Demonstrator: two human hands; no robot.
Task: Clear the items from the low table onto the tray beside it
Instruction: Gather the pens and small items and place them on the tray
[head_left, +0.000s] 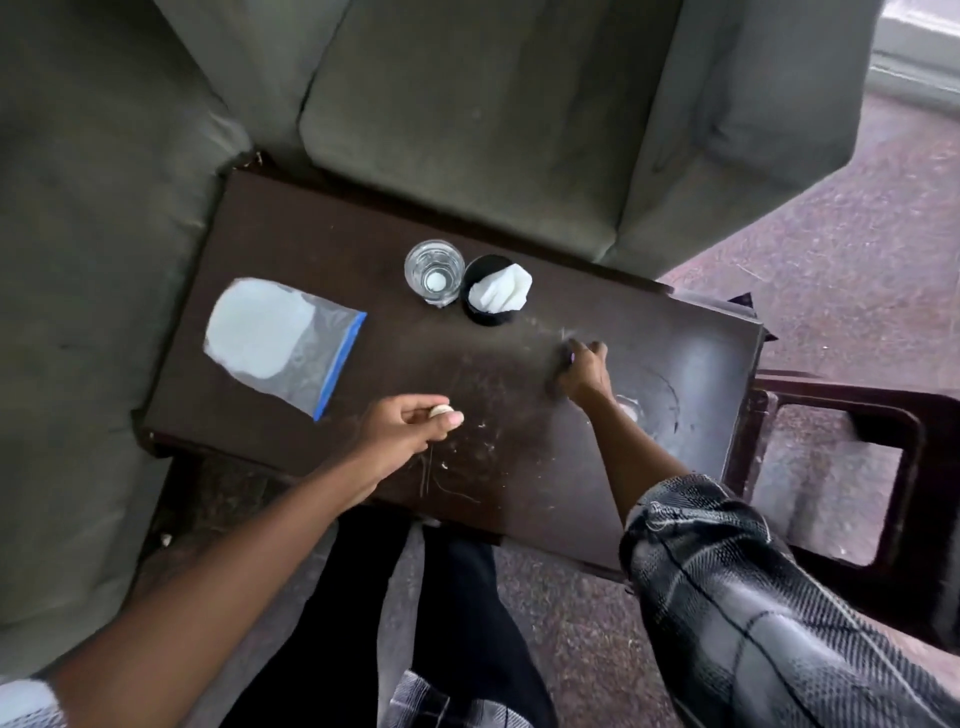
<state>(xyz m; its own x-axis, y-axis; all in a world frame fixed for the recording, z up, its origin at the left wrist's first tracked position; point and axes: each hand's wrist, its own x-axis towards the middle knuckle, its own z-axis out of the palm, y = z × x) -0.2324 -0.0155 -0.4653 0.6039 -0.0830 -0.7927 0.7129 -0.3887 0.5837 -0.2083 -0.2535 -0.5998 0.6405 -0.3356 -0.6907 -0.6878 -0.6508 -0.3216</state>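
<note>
On the dark low table (519, 322) lie a clear zip bag (283, 345) of white powder at the left, and a glass of water (434, 271) beside a black cup (491, 299) stuffed with white tissue near the back edge. My left hand (402, 428) pinches a small pale round thing (441, 412) just above the table's front part. Further right, my right hand (584, 371) rests on the tabletop with curled fingers, blurred. A thin pale streak lies at its fingertips; whether it holds anything is unclear. No tray shows in the frame.
A grey-green sofa (467, 104) wraps the table's back and left sides. A dark wooden frame (904, 431) stands at the table's right end over speckled carpet. White crumbs and scratches mark the tabletop. A pale patch inside a ring mark (631, 410) shows behind my right forearm.
</note>
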